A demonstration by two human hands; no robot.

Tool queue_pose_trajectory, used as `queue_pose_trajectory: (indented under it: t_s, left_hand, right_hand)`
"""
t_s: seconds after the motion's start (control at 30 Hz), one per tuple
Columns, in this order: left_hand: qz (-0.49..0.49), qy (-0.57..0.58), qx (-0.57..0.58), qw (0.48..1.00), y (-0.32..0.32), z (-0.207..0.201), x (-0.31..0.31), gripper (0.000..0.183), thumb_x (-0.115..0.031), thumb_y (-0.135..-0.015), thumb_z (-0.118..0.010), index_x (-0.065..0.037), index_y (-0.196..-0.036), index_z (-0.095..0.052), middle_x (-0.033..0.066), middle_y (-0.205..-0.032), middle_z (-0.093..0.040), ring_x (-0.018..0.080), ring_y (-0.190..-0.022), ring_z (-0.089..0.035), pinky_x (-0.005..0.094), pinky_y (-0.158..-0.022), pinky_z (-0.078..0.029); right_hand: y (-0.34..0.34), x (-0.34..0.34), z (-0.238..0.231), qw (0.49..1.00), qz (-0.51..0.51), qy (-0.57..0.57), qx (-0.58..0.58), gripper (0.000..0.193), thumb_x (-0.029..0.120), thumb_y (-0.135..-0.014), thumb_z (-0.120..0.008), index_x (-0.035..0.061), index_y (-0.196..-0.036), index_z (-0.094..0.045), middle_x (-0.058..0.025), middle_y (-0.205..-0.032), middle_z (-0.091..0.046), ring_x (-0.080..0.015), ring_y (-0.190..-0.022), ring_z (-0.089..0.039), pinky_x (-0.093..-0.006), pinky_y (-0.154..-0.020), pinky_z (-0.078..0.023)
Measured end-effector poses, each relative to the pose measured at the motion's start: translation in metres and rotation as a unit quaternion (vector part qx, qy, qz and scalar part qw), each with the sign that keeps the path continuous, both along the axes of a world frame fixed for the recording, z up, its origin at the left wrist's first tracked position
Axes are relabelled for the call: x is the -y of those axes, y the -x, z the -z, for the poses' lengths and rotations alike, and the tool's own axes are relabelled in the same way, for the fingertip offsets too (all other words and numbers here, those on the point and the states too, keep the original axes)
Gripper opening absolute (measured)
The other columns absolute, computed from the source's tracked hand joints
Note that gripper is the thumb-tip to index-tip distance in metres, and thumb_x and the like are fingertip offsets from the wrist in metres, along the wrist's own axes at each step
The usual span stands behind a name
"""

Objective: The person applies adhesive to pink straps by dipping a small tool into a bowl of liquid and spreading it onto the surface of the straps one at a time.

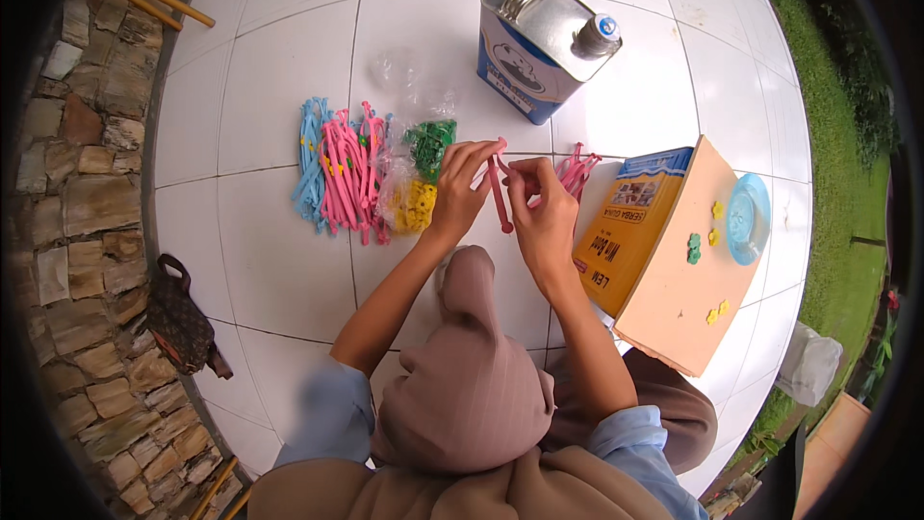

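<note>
Both my hands meet in the middle, above the white tiled floor (pixel 284 284). My left hand (pixel 464 188) pinches the upper end of a thin pink plastic piece (pixel 502 207), which has a knobbed end and hangs down between the hands. The fingertips of my right hand (pixel 544 207) close on the same piece near its top; what exactly lies between them is partly hidden. Beside my left hand are clear bags of yellow flower-shaped pieces (pixel 414 207) and green pieces (pixel 429 146). More pink strips (pixel 577 169) lie just behind my right hand.
Bundles of blue strips (pixel 311 169) and pink strips (pixel 348 178) lie at left. A blue-and-silver metal can (pixel 532 48) stands at the back. At right, a board (pixel 664 308) carrying small flowers and a blue dish (pixel 748 220) leans by a yellow box (pixel 621 241). A brown bag (pixel 183 323) sits far left.
</note>
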State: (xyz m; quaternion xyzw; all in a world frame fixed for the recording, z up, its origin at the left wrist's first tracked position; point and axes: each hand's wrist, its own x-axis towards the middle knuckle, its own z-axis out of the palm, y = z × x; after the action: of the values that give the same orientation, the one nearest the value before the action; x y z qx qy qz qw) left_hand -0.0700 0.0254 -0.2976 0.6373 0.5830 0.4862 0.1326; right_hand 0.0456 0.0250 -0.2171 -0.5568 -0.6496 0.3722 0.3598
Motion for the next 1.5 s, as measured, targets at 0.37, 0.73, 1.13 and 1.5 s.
queue_pose_trajectory:
  t_s: [0.37,0.73,1.13,1.5]
  left_hand:
    - [0.356,0.064,0.374,0.854,-0.012,-0.173,-0.006,0.035,-0.027,-0.094,-0.041,0.002,-0.112,-0.05,0.0051,-0.08,-0.056,0.0154,-0.081,-0.057,0.0289,-0.076,-0.047]
    - [0.482,0.248,0.424,0.725,-0.059,-0.266,0.01,0.04,-0.028,-0.093,-0.044,0.002,-0.119,-0.047,0.0015,-0.084,-0.051,0.0097,-0.073,-0.047,0.0238,-0.069,-0.042]
    - [0.336,0.171,0.103,0.921,-0.1,-0.242,0.017,0.025,-0.013,-0.079,-0.067,-0.004,-0.093,-0.048,0.0038,-0.071,-0.059,0.0066,-0.071,-0.056,0.0213,-0.065,-0.044]
    - [0.403,0.312,0.21,0.834,-0.116,-0.239,0.019,0.02,-0.011,-0.082,-0.062,-0.009,-0.078,-0.043,0.0007,-0.077,-0.056,0.0056,-0.065,-0.052,0.0178,-0.055,-0.041]
  right_hand:
    - [-0.095,-0.002,-0.226,0.987,0.031,-0.149,-0.042,0.009,0.007,-0.087,-0.052,0.0016,-0.092,-0.057,-0.0047,-0.058,-0.057,-0.0069,-0.051,-0.05,-0.0217,-0.048,-0.038]
    - [-0.185,0.032,-0.181,0.965,0.123,-0.222,0.069,0.02,0.017,-0.087,-0.054,0.0064,-0.104,-0.057,-0.0058,-0.09,-0.056,-0.0095,-0.08,-0.051,-0.0235,-0.069,-0.042]
    - [-0.201,0.04,-0.199,0.915,-0.047,0.02,-0.4,0.03,0.01,-0.082,-0.061,0.0009,-0.109,-0.053,-0.0028,-0.082,-0.054,-0.0081,-0.071,-0.05,-0.0232,-0.065,-0.041]
    - [-0.245,0.041,-0.172,0.959,-0.012,0.004,-0.283,0.024,-0.004,-0.077,-0.058,0.0004,-0.101,-0.057,-0.0036,-0.087,-0.056,-0.012,-0.085,-0.055,-0.0262,-0.08,-0.045]
